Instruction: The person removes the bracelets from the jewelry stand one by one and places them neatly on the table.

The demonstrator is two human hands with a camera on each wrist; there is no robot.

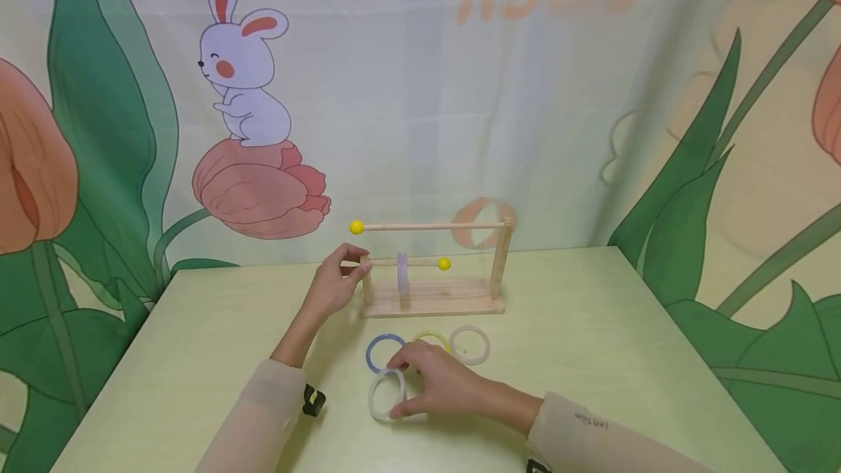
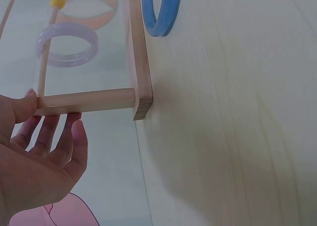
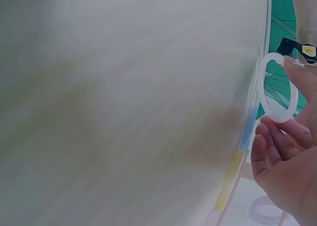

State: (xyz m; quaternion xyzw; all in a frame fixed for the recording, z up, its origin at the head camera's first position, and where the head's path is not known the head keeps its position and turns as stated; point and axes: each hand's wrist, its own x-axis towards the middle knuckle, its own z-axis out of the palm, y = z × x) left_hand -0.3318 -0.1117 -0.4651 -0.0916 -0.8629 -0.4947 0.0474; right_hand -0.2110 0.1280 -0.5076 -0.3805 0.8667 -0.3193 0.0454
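A: Where's the white ring [image 1: 371,396]?
B: Near side of the blue ring [image 1: 369,352], looks lifted off the counter [image 1: 591,356]. Right grip [image 1: 447,379] part-closed, about a ring's width, thumb and fingertips on opposite edges.
A: Risk?
B: Edge-only hold, smooth-looking rim. Off-centre squeeze could spin it out. Might snag the blue one too; can't tell if they touch.
A: Yellow ring [image 1: 434,333], pale pink ring [image 1: 488,345]?
B: Lying alongside. Low wrist sweep could scatter them.
A: Stand [image 1: 447,306]?
B: Left grip [image 1: 335,283] pinches its left post [image 2: 94,101] near the top. If that slackens, a knock on the lower rod [image 1: 423,263] could shift everything.
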